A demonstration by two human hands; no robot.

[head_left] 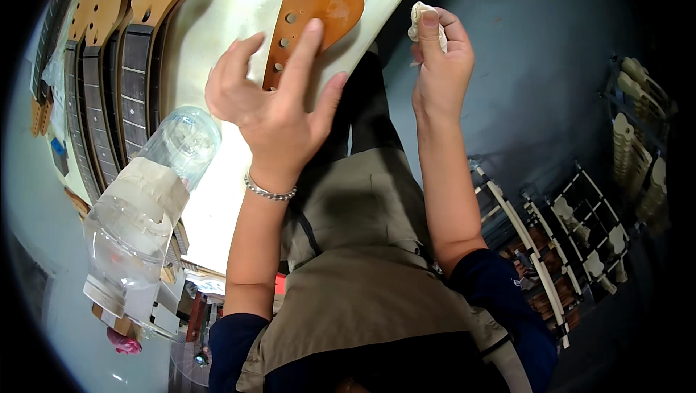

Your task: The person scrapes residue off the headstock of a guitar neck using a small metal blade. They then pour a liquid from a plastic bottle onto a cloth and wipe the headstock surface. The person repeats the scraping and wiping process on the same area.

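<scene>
An amber guitar headstock (337,5) with a row of several round holes lies on a pale workbench (235,1), close to its edge. My left hand (275,99) reaches over it with fingers spread, and the index fingertip appears to rest on the wood near the holes. This hand holds nothing. Off to the right, past the bench edge, my right hand (444,63) pinches a crumpled white cloth (420,16) between thumb and fingers. The rest of the amber neck is hidden beneath my left hand or out of view.
Several guitar necks (135,67) with dark fretboards lie side by side on the left. Beside them sits a clear container (134,226) with a pale band around its middle. Racks (536,255) with pale and brown pieces stand on the floor at right.
</scene>
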